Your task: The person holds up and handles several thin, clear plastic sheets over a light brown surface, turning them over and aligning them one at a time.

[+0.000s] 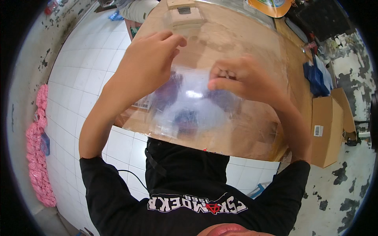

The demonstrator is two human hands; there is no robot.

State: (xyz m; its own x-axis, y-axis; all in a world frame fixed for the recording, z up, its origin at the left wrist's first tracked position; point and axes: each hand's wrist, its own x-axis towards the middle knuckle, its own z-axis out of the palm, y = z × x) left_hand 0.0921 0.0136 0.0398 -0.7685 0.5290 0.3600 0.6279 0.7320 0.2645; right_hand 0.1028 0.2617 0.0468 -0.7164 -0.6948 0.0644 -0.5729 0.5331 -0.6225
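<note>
A clear plastic sheet or bag (pixel 189 112) lies on the brown table near its front edge, shiny with reflected light. My left hand (pixel 157 53) hovers over its far left side with the fingers curled inward. Whatever those fingers hold, if anything, is hidden. Across from it, my right hand (pixel 240 78) is closed above the right part of the plastic, thumb pressed toward the curled fingers. I cannot make out what is between them. A label with a barcode (pixel 143 103) shows at the plastic's left, beside my left forearm.
A brown table (pixel 252 133) carries a wooden block with a dark patch (pixel 185 13) at the far end. An orange package (pixel 271 6) lies far right. Blue packets (pixel 318 76) and an open cardboard box (pixel 326 131) stand at right. Pink wrapped material (pixel 39 157) lies along the left wall.
</note>
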